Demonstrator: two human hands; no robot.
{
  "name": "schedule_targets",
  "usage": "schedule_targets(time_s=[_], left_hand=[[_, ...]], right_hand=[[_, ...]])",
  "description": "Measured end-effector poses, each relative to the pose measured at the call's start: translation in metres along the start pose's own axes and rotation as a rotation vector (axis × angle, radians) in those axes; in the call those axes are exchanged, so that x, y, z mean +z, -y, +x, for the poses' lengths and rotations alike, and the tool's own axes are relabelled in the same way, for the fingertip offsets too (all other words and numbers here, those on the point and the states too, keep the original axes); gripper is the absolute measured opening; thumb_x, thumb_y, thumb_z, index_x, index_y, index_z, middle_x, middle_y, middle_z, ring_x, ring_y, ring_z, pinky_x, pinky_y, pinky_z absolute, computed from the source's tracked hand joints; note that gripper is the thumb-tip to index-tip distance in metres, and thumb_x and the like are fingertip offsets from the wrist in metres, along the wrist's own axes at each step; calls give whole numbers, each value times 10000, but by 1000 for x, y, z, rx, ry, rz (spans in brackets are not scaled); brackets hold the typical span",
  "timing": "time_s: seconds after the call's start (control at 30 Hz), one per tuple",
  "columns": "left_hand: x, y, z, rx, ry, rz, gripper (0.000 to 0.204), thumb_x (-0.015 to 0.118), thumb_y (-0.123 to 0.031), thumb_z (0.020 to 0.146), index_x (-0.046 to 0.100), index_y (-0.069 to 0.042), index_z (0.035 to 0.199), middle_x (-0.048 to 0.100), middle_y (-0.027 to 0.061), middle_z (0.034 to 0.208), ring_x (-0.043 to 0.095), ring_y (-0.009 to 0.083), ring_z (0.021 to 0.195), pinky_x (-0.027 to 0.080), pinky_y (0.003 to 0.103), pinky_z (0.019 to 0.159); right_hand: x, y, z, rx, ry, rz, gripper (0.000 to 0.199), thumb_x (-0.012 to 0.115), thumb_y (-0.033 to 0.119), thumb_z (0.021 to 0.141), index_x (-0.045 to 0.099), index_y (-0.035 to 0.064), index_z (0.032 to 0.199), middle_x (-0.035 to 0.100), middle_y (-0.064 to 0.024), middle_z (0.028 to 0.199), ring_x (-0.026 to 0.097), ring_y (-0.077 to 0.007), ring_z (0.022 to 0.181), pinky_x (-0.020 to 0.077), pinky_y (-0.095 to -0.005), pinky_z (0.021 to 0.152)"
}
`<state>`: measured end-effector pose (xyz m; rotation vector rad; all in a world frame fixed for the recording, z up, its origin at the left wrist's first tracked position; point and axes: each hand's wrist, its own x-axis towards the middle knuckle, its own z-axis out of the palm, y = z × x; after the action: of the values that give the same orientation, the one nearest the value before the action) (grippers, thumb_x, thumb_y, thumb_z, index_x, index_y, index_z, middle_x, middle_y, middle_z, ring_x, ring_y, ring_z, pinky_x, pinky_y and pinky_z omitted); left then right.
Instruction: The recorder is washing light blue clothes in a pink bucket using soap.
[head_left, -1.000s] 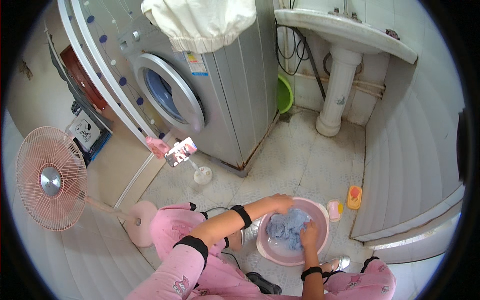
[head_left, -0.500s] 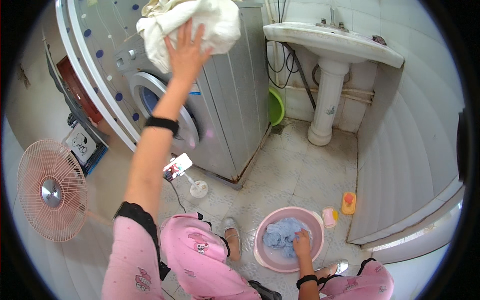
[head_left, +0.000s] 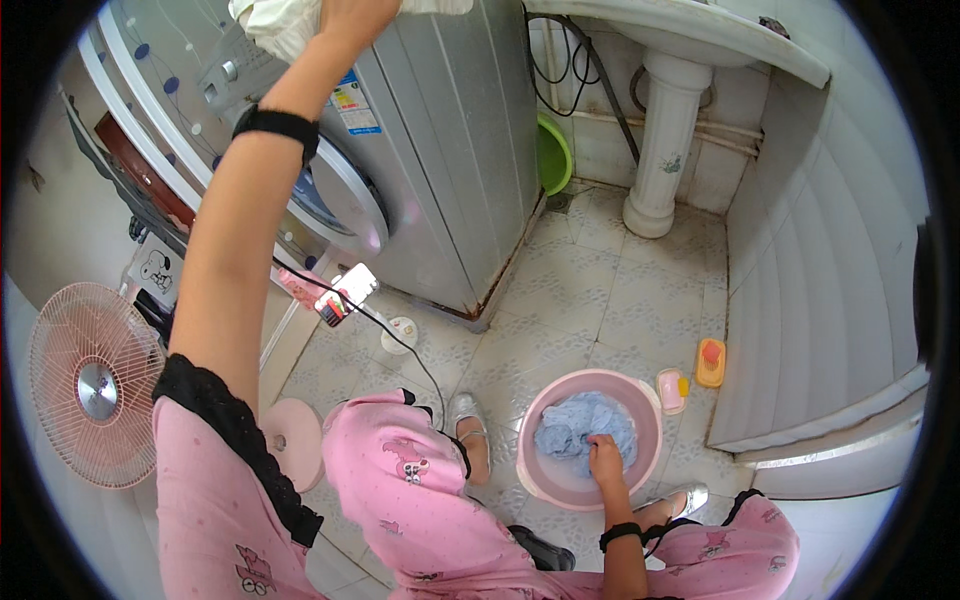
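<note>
My left hand (head_left: pixel 350 14) is raised to the top of the silver washing machine (head_left: pixel 450 150) and grips a cream cloth (head_left: pixel 280 22) lying there; the fingers are partly cut off by the frame's top edge. My right hand (head_left: pixel 604 458) is down in a pink basin (head_left: pixel 540 478) on the tiled floor, pressing on a wet blue garment (head_left: pixel 580 425). I am crouched, with pink pyjama knees on either side of the basin.
A white pedestal sink (head_left: pixel 668 140) stands at the back right, a green bowl (head_left: pixel 553 152) beside the machine. A pink soap dish (head_left: pixel 670 390) and an orange brush (head_left: pixel 711 362) lie right of the basin. A pink fan (head_left: pixel 90 385) and a phone on a cable (head_left: pixel 345 295) are left.
My left hand left the basin, rose to the top of the washing machine and took hold of the cream cloth. My right hand stayed on the blue garment.
</note>
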<state>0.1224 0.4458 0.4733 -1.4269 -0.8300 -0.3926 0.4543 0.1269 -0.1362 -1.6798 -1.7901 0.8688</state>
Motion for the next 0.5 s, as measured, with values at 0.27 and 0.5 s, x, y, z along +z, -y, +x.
schedule_targets(time_s=[0.27,0.5], left_hand=[[-84,-44,-150,-223,-161,-497,300,543,-128,782,557,-85,1080,571,74,1113,491,235,1071,240,414,985],[-45,12,-538,-1122,875,-784,382,524,-342,819,577,-52,1061,591,60,997,515,218,1002,337,382,884]], right_hand=[[-4,-11,-9,43,6,13,207,537,56,770,598,41,968,565,-181,975,562,-359,881,462,-426,762],[-10,10,-3,60,66,64,209,529,38,762,599,29,959,555,-184,987,553,-359,901,453,-415,784]])
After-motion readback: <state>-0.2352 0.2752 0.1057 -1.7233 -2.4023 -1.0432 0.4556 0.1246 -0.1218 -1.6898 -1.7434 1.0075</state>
